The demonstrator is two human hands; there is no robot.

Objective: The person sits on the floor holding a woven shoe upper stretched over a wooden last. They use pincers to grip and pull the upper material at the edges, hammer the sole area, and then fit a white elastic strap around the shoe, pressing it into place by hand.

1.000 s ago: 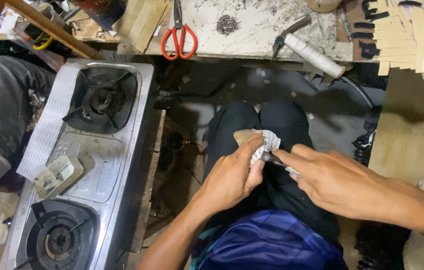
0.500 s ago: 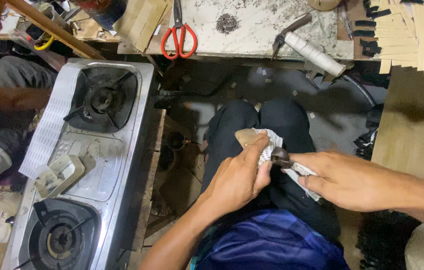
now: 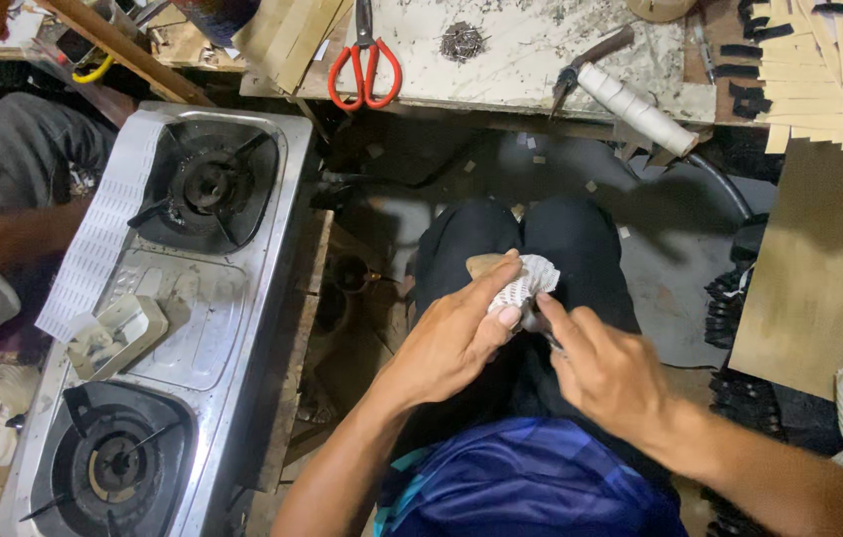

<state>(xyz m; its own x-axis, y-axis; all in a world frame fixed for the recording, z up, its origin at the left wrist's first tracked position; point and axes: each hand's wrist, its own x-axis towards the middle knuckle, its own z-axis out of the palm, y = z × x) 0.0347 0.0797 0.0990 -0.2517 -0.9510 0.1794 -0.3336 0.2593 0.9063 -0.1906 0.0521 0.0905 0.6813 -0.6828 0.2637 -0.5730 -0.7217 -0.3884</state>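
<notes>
The left hand (image 3: 456, 333) is curled closed around a wad of white mesh cloth (image 3: 529, 280), thumb and fingers pinching it against a small tan wooden piece (image 3: 486, 264) that pokes out just past the knuckles. The right hand (image 3: 605, 373) meets it from the other side with a narrow grip: its forefinger and thumb touch the lower edge of the cloth, and something thin and dark sits under those fingertips, too hidden to tell what it is or whether it is held. The cloth looks crumpled and netted, bunched into a lump between both hands, above the person's black-trousered knees (image 3: 526, 234).

Both forearms come up from the bottom of the view and converge over the lap, wrists bent slightly inward.

Left of the left hand stands a steel two-burner gas stove (image 3: 243, 298). Well beyond the hands, red-handled scissors (image 3: 367, 65) and a hammer with a white-wrapped handle (image 3: 630, 99) lie on a worn bench.
</notes>
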